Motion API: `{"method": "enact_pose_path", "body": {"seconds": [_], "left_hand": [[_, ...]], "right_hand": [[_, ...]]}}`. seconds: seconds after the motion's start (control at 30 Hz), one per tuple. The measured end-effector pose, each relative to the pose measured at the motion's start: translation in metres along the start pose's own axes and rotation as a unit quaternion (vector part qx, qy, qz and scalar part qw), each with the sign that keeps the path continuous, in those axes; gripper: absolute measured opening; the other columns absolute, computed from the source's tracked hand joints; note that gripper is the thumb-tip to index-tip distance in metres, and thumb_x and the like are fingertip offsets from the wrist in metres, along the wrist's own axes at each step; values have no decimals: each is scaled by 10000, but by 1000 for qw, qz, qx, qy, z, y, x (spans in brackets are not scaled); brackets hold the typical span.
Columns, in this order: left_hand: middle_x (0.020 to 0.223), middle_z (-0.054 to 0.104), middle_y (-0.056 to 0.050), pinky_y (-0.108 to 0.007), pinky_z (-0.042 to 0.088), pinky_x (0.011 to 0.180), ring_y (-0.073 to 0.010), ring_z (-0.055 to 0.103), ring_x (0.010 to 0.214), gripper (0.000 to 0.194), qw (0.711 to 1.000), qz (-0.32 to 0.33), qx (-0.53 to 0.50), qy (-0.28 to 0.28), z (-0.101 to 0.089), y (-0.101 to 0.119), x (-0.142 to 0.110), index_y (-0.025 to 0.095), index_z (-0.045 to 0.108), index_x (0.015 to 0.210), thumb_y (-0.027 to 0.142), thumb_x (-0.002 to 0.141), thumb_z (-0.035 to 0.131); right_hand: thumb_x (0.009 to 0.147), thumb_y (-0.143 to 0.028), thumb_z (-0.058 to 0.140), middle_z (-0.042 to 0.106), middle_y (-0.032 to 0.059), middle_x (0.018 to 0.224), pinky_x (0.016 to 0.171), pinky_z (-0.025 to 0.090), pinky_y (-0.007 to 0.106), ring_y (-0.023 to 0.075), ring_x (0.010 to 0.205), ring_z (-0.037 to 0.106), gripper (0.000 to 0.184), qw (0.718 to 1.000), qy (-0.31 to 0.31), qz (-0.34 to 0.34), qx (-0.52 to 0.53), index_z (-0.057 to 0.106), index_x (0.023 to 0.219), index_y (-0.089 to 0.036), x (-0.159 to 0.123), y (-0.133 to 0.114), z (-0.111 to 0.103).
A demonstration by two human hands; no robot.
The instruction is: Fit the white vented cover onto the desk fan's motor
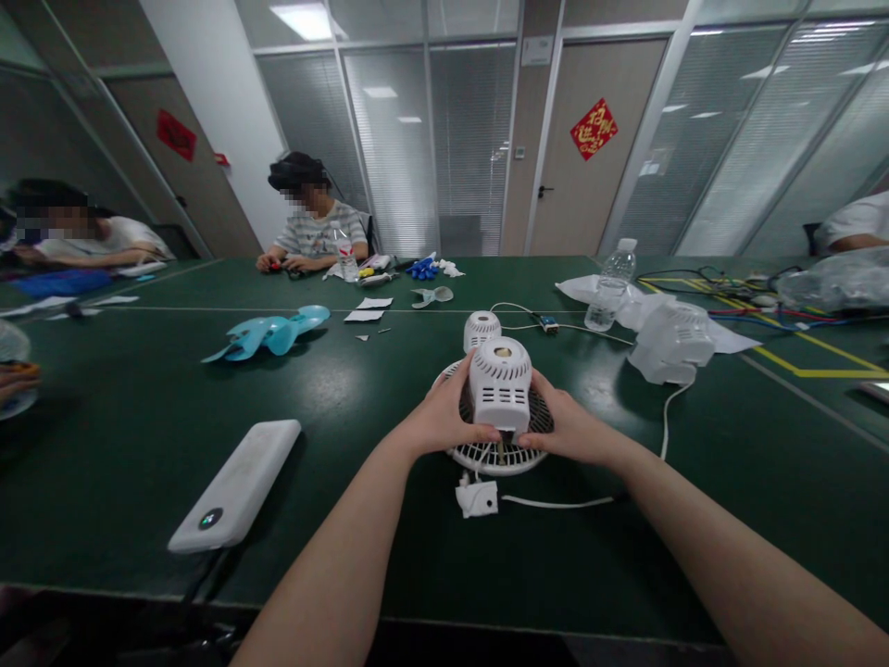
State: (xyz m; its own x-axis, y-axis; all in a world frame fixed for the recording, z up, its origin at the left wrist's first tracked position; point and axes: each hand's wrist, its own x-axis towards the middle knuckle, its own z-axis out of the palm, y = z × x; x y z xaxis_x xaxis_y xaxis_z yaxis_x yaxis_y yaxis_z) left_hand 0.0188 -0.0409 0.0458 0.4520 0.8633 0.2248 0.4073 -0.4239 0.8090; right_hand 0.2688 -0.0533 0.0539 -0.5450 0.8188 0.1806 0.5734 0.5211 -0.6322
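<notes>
A white fan motor housing (pixel 500 382) stands on a round white fan grille (pixel 496 456) lying flat on the green table (pixel 389 408). My left hand (pixel 443 419) grips the housing's left side, fingers curled under it. My right hand (pixel 568 426) holds its right side the same way. A white cable with a small switch box (pixel 476 498) runs out from under the grille toward me. A second white housing cap (pixel 482 329) sits just behind.
A white power bank (pixel 236 484) lies at front left. Blue fan blades (pixel 268 335) rest further back left. Another white fan part (pixel 670 343), a water bottle (pixel 611 285) and coloured wires (pixel 764 310) are at right. People sit at the far and left sides.
</notes>
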Motion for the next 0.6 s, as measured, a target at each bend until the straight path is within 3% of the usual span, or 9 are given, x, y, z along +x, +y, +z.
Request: {"method": "enact_pose_path", "body": {"seconds": [0.17, 0.3, 0.4, 0.6], "left_hand": [[1551, 259, -135, -623, 202, 1130, -389, 240, 1419, 1084, 1000, 6, -2, 10, -4, -5, 2, 285, 50, 1518, 543, 705, 720], [1470, 405, -124, -518, 278, 1129, -302, 366, 1375, 739, 991, 18, -44, 125, -8, -12, 7, 253, 184, 1490, 584, 890, 462], [1409, 474, -124, -486, 317, 1114, -279, 428, 1332, 656, 982, 18, -55, 181, -10, -13, 9, 239, 295, 1440, 564, 898, 469], [1474, 402, -133, -512, 367, 1085, -321, 442, 1313, 798, 994, 58, -55, 68, -5, -4, 4, 236, 295, 1453, 484, 792, 666]], "right_hand": [[720, -471, 748, 297, 131, 1527, 1125, 245, 607, 366, 1380, 323, 1103, 1000, 9, -20, 6, 32, 1531, -258, 2, 2, 4], [710, -510, 745, 281, 128, 1536, 1129, 229, 605, 374, 1392, 294, 1146, 999, 25, -12, 16, -13, 1532, -258, 2, 6, 6], [737, -515, 720, 247, 109, 1552, 1142, 239, 570, 355, 1404, 278, 1109, 998, 38, -23, 38, -16, 1530, -268, 2, 9, 7], [772, -469, 704, 349, 121, 1499, 1132, 282, 560, 333, 1370, 353, 1028, 996, 55, -33, 61, 37, 1525, -261, 3, 11, 8]]}}
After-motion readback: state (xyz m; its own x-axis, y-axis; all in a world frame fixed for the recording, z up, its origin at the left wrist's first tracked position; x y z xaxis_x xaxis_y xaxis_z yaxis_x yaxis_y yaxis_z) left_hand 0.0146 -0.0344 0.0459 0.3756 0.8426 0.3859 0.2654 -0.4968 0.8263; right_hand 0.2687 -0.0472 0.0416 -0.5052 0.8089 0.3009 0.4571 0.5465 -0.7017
